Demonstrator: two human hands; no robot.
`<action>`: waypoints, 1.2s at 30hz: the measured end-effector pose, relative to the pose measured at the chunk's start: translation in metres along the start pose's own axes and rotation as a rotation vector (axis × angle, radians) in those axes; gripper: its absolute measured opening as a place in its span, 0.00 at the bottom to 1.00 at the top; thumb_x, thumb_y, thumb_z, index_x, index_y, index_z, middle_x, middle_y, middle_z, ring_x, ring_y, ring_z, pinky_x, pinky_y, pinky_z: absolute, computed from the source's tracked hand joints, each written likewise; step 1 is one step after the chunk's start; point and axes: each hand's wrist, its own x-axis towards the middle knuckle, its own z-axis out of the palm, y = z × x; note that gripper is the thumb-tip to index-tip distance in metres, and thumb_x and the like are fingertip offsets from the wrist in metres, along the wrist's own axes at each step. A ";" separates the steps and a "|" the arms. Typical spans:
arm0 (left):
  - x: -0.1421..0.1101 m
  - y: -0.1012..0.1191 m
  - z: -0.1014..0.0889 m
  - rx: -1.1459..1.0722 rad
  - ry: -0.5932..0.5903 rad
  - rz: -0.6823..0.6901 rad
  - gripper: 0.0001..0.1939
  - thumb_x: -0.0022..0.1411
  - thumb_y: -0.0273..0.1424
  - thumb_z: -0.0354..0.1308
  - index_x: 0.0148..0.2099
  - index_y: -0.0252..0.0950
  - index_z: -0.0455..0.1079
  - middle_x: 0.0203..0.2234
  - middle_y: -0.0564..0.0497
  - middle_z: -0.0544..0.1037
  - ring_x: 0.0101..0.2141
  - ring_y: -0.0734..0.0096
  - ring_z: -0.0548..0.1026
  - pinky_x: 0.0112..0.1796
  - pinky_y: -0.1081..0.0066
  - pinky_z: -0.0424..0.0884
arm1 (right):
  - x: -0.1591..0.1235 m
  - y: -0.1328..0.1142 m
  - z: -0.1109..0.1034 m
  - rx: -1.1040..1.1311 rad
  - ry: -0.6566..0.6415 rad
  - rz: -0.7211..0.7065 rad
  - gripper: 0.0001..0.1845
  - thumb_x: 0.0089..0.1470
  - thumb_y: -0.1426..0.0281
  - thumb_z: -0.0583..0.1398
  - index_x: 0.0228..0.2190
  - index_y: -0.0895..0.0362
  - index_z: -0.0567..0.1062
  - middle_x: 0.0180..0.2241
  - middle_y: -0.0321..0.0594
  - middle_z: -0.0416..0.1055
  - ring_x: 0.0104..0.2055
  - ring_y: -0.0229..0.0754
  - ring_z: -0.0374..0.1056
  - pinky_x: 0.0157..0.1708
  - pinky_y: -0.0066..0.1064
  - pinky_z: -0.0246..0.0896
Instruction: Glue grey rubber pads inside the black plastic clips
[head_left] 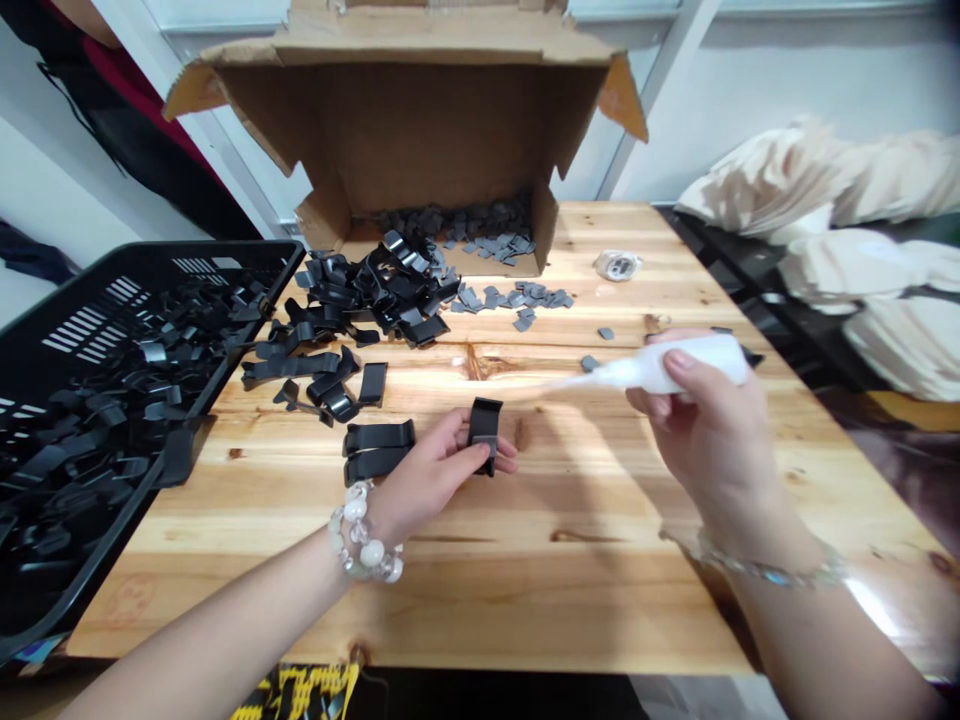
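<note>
My left hand (435, 468) holds a small black bent clip (484, 428) upright just above the wooden table (525, 580). My right hand (705, 430) grips a white glue bottle (675, 365) lying sideways, its thin nozzle pointing left toward the clip. The nozzle tip is a short way right of the clip. Two black clips (377, 449) lie flat beside my left hand.
A pile of black clips (360, 300) and small grey pads (517, 300) spreads in front of an open cardboard box (420, 140). A black plastic crate (97, 400) full of clips stands at the left. A small white roll (618, 265) lies at the back right.
</note>
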 end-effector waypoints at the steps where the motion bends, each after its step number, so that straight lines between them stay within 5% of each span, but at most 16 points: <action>1: 0.000 0.000 0.000 0.008 -0.004 -0.001 0.10 0.63 0.28 0.53 0.46 0.32 0.64 0.40 0.44 0.77 0.39 0.66 0.77 0.46 0.64 0.69 | -0.001 -0.001 0.000 0.001 0.012 -0.002 0.07 0.45 0.71 0.65 0.29 0.55 0.73 0.16 0.29 0.58 0.16 0.30 0.48 0.15 0.25 0.38; 15: 0.000 -0.008 0.000 0.053 -0.128 -0.041 0.14 0.63 0.33 0.55 0.48 0.33 0.61 0.39 0.43 0.78 0.38 0.64 0.79 0.45 0.62 0.69 | -0.007 -0.002 0.000 -0.083 0.109 -0.098 0.11 0.38 0.75 0.67 0.27 0.54 0.73 0.22 0.32 0.60 0.17 0.31 0.48 0.13 0.27 0.36; 36: 0.001 -0.009 0.002 0.073 -0.157 -0.074 0.13 0.65 0.30 0.53 0.51 0.33 0.59 0.41 0.42 0.78 0.39 0.65 0.78 0.46 0.62 0.69 | -0.009 -0.002 0.003 -0.144 0.061 -0.139 0.11 0.40 0.75 0.67 0.28 0.54 0.73 0.23 0.32 0.62 0.18 0.31 0.53 0.13 0.26 0.42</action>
